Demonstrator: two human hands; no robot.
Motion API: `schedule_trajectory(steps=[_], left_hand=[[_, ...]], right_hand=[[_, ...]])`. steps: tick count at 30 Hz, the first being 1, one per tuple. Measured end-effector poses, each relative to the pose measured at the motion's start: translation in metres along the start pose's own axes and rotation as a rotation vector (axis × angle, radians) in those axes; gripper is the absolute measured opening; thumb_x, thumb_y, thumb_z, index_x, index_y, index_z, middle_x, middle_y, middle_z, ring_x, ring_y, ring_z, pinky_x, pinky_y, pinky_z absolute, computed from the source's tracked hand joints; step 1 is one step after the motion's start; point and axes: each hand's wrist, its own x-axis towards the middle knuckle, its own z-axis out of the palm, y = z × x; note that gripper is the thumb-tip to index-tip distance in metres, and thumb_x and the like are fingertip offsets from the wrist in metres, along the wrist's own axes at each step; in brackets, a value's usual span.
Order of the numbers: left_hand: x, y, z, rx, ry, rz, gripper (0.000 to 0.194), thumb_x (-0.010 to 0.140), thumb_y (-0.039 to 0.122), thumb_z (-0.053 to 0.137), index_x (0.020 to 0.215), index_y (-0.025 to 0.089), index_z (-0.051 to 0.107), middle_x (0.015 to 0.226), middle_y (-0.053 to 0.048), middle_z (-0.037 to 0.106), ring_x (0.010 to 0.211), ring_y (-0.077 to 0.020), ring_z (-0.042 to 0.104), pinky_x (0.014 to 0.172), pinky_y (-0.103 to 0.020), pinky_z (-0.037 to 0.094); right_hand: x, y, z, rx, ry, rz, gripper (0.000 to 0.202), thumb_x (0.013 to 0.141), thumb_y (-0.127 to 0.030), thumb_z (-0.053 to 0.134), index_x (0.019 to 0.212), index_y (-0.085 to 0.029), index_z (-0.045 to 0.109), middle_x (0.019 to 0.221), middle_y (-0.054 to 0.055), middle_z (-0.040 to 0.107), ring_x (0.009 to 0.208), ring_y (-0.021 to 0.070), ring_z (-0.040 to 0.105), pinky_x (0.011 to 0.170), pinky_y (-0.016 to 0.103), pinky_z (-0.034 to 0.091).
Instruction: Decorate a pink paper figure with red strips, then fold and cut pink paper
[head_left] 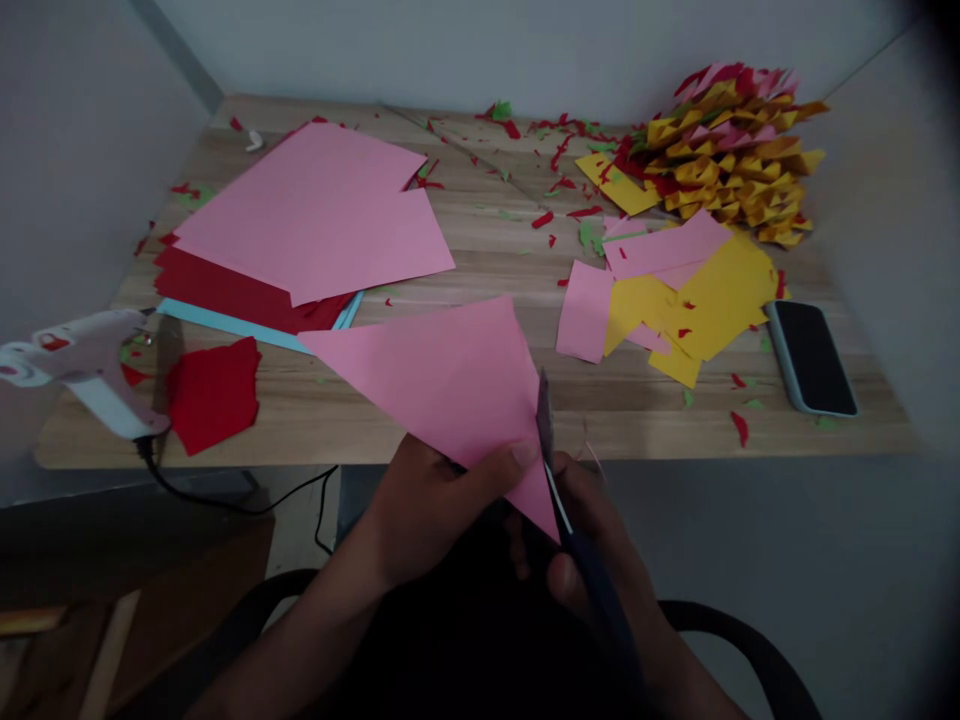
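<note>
A triangular piece of pink paper (442, 370) is held up in front of the table's near edge. My left hand (442, 500) grips it from below, thumb on top and fingers hidden behind. My right hand (600, 540) is closed around dark-blue-handled scissors (600, 580), blades pointing up and away from me. The blades lie along the paper's right edge, and a thin pink strip hangs beside them. Several larger pink sheets (315, 215) rest on red and light blue paper at the left of the table.
A glue gun (90, 370) with a black cord lies at left beside red paper (214, 395). Yellow and pink offcuts (697, 300), a phone (814, 360) and a folded-paper cluster (735, 155) sit at right. Red and green scraps litter the wooden table (480, 230).
</note>
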Motion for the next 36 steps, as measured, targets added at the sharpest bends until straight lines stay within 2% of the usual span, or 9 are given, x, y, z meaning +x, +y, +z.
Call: schedule_trajectory(steps=[6,12,15,18,22,27,32,36], left_hand=[[0.001,-0.001,0.0,0.043,0.037,0.011,0.023,0.09,0.041,0.07,0.081,0.02,0.074,0.066,-0.002,0.073,0.048,-0.0144,0.063,0.043,-0.025,0.054],[0.0,-0.002,0.0,0.093,0.073,0.032,0.03,0.087,0.045,0.072,0.073,0.019,0.07,0.062,-0.002,0.07,0.051,-0.0151,0.064,0.046,-0.025,0.055],[-0.001,-0.003,-0.001,0.088,0.054,0.031,0.03,0.089,0.043,0.07,0.071,0.019,0.07,0.058,-0.002,0.068,0.048,-0.0137,0.061,0.044,-0.024,0.053],[-0.001,-0.005,-0.003,0.037,-0.001,-0.002,0.029,0.092,0.041,0.067,0.073,0.019,0.071,0.061,-0.002,0.07,0.051,-0.0146,0.064,0.047,-0.024,0.054],[-0.001,-0.005,-0.004,0.042,0.011,-0.01,0.028,0.091,0.04,0.068,0.073,0.019,0.071,0.063,-0.002,0.07,0.057,-0.016,0.067,0.051,-0.025,0.056],[-0.004,-0.005,-0.001,0.032,-0.014,-0.041,0.031,0.091,0.043,0.068,0.074,0.018,0.071,0.063,-0.004,0.072,0.052,-0.0159,0.065,0.047,-0.026,0.054],[-0.006,-0.004,0.004,0.066,0.005,-0.021,0.023,0.089,0.038,0.071,0.079,0.017,0.072,0.068,-0.002,0.073,0.06,-0.014,0.068,0.056,-0.022,0.056],[-0.007,-0.005,0.005,0.045,-0.018,-0.045,0.023,0.089,0.036,0.069,0.078,0.017,0.072,0.067,-0.002,0.072,0.058,-0.0126,0.067,0.055,-0.021,0.055]], right_hand=[[0.0,-0.002,0.002,0.027,0.012,0.009,0.04,0.086,-0.061,0.07,0.106,-0.029,0.058,0.08,-0.002,0.055,0.062,0.0104,0.05,0.056,0.024,0.041],[0.001,0.002,0.003,0.045,0.039,-0.01,0.043,0.083,-0.06,0.073,0.106,-0.026,0.059,0.081,-0.002,0.058,0.06,0.0096,0.05,0.051,0.022,0.041],[-0.001,0.009,0.001,0.056,0.029,-0.031,0.042,0.084,-0.058,0.073,0.108,-0.026,0.06,0.081,-0.002,0.058,0.059,0.0097,0.051,0.049,0.022,0.041],[-0.002,0.013,0.001,0.057,0.036,-0.035,0.039,0.085,-0.055,0.074,0.108,-0.027,0.061,0.079,-0.002,0.058,0.057,0.0089,0.05,0.048,0.022,0.04],[0.001,0.01,0.003,0.05,0.045,-0.026,0.041,0.082,-0.057,0.076,0.106,-0.026,0.06,0.078,-0.003,0.058,0.056,0.0086,0.049,0.046,0.021,0.037],[0.002,-0.001,0.004,-0.015,0.031,-0.048,0.043,0.085,-0.063,0.069,0.107,-0.028,0.059,0.079,-0.002,0.056,0.062,0.0108,0.049,0.056,0.023,0.044],[0.001,-0.005,0.0,-0.109,0.028,-0.09,0.04,0.09,-0.062,0.063,0.115,-0.032,0.06,0.089,0.002,0.062,0.071,0.0167,0.055,0.064,0.029,0.051],[0.001,-0.004,0.001,-0.091,0.04,-0.132,0.039,0.09,-0.061,0.064,0.116,-0.033,0.061,0.089,0.001,0.062,0.074,0.0163,0.056,0.066,0.027,0.052]])
